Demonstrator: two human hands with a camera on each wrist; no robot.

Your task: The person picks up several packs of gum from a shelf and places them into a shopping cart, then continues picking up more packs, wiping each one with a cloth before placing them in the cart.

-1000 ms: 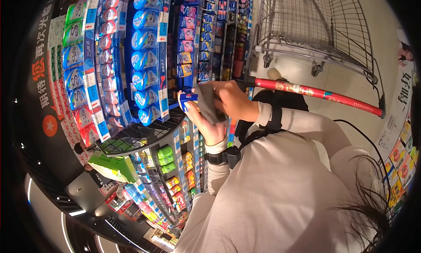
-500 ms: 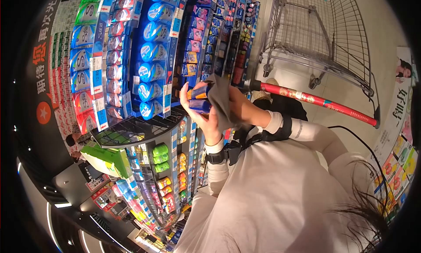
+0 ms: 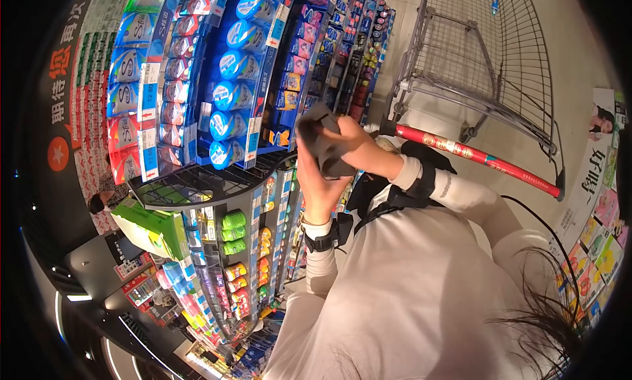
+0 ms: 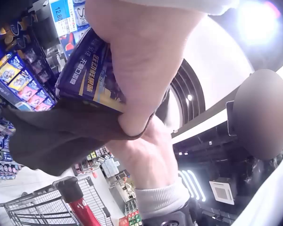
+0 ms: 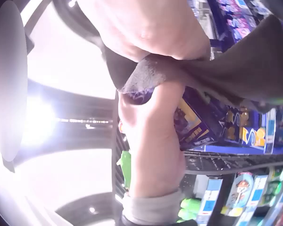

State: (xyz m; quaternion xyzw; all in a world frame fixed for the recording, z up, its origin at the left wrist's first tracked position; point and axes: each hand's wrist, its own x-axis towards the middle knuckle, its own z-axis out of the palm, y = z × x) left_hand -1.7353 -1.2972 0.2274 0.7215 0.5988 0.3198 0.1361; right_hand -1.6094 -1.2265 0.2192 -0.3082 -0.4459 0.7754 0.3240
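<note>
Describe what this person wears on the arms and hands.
Both arms are in pale long sleeves with ribbed cuffs. A black strap carrying a small camera unit circles the left wrist. A wider black band wraps the right forearm, and a thin black cable runs over that sleeve. The left hand and right hand are ungloved.

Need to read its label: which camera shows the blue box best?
Left wrist: the blue box shows its printed face large, gripped by the left hand, grey cloth against it. Right wrist shows only a corner under the cloth. Head view hides it behind the cloth.
</note>
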